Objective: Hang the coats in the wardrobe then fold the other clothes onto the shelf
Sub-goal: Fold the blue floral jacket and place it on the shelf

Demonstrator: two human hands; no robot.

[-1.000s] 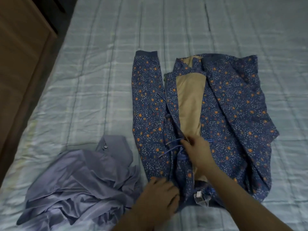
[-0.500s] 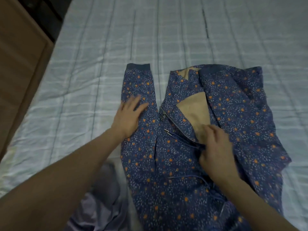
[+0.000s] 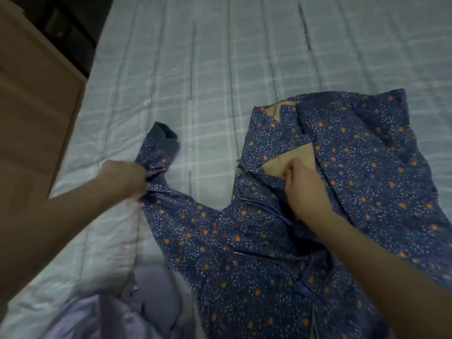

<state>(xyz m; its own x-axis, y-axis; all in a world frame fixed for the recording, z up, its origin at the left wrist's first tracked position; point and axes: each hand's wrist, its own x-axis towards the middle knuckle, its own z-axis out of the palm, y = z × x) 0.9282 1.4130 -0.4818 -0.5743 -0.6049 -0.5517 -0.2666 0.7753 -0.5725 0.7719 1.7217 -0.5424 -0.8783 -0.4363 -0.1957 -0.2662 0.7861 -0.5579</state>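
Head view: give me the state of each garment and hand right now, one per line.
Floral jacket: spread on the bed, front unzipped, tan lining showing.
Jacket sleeve: bunched, pulled sideways.
Left hand: grips the sleeve.
Right hand: pinches the front edge.
Lavender garment: crumpled, untouched.

No writing, label, brand, number or sign can be read anywhere — the view is soft and blurred in places, and nothing on the cloth or the furniture resolves into letters.
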